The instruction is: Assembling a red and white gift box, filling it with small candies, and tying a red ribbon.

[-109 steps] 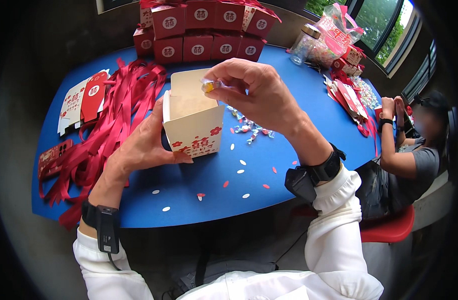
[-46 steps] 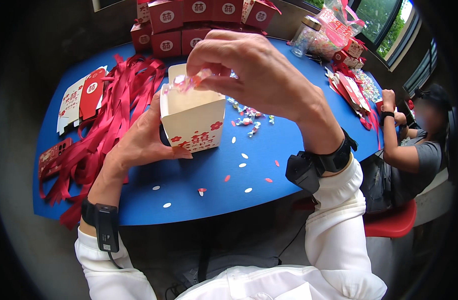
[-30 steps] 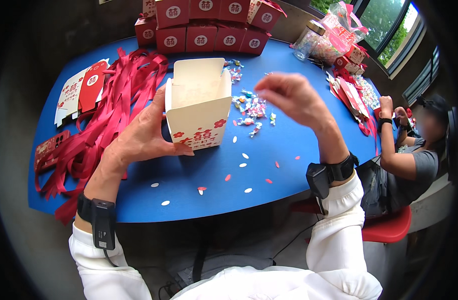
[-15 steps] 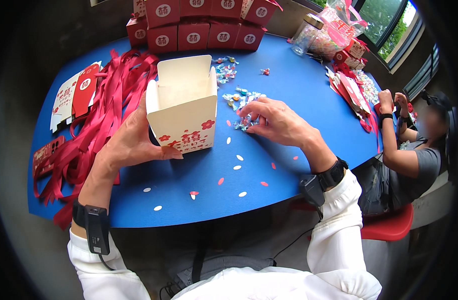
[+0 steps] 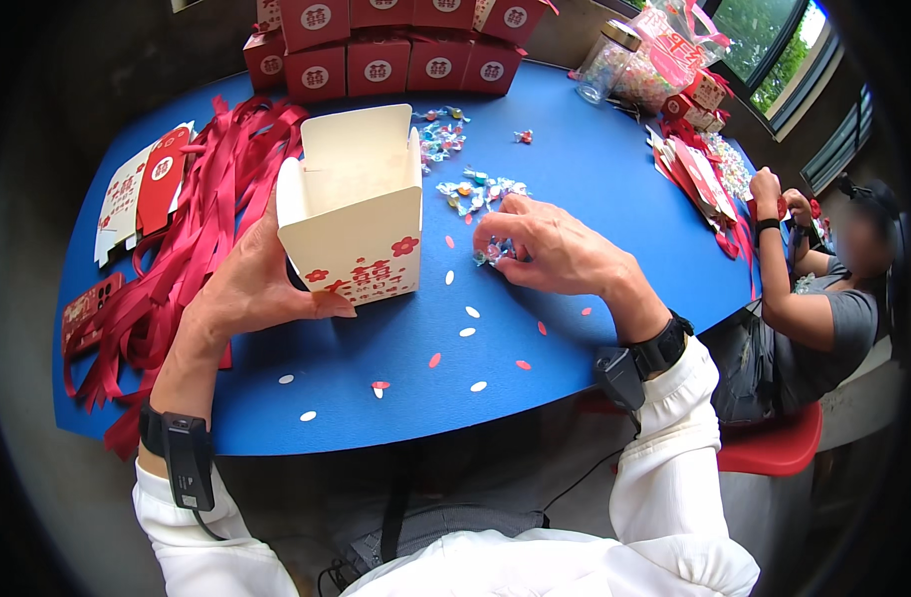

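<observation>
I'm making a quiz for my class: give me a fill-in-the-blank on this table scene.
1. The left hand steadies an open cream ____.
2. The right hand pinches wrapped ____ on the table.
3. The tabletop is coloured ____.
4. Left of the box lies a heap of red ____.

Missing: box; sweets; blue; ribbons

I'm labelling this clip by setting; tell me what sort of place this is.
Probably a craft or party-favour packing table: a blue table with an open cream gift box, red ribbons and stacked red boxes.
</observation>
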